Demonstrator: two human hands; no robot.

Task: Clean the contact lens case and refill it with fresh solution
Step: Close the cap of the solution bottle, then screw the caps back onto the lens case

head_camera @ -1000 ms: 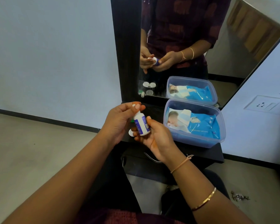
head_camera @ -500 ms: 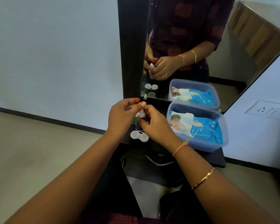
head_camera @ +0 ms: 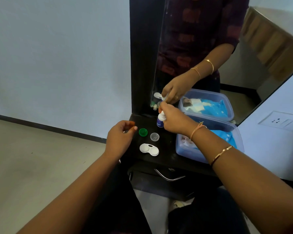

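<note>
The white two-well contact lens case (head_camera: 149, 149) lies on the black shelf (head_camera: 166, 156), its wells uncovered. A green cap (head_camera: 143, 132) and a clear cap (head_camera: 154, 136) lie just behind it. My right hand (head_camera: 173, 121) grips a small white solution bottle with a blue label (head_camera: 160, 119), upright and low over the back of the shelf, close to the mirror. My left hand (head_camera: 120, 134) hovers left of the green cap, fingers loosely curled and holding nothing I can see.
A translucent blue box (head_camera: 237, 141) with a blue wipes pack sits on the shelf's right side. The mirror (head_camera: 201, 48) stands behind. A drawer with a metal handle (head_camera: 167, 177) is below. A wall socket (head_camera: 279, 121) is at right.
My hands have come apart. The right hand carried the bottle back toward the mirror and lower. The left hand let go and moved left, uncovering the caps and the case.
</note>
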